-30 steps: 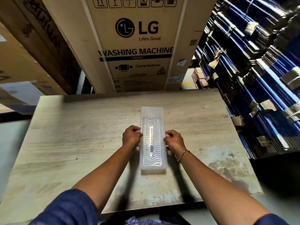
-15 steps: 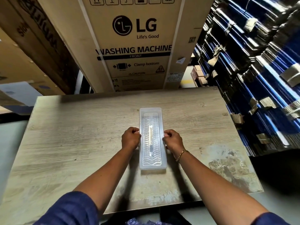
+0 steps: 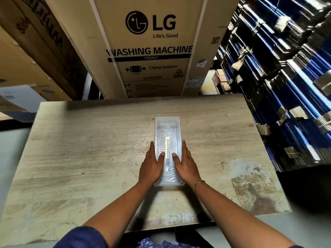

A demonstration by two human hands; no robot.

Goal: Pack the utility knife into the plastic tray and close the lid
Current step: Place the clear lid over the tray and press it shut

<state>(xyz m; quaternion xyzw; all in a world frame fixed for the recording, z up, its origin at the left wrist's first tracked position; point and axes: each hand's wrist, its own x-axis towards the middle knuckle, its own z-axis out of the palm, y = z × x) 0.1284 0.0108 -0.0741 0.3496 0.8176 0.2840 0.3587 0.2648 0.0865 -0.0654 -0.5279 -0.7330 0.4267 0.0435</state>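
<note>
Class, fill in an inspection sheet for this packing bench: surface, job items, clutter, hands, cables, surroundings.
Surface: worn wooden table, stained at the near right.
Job's things: clear plastic tray, lid on; utility knife visible inside through it.
Clutter: nothing seen.
Hands: left hand and right hand lie flat, open, along the tray's long sides, thumbs on the lid.
Cables: nothing seen.
Surroundings: washing machine carton behind the table; stacked blue bundles at right.
</note>
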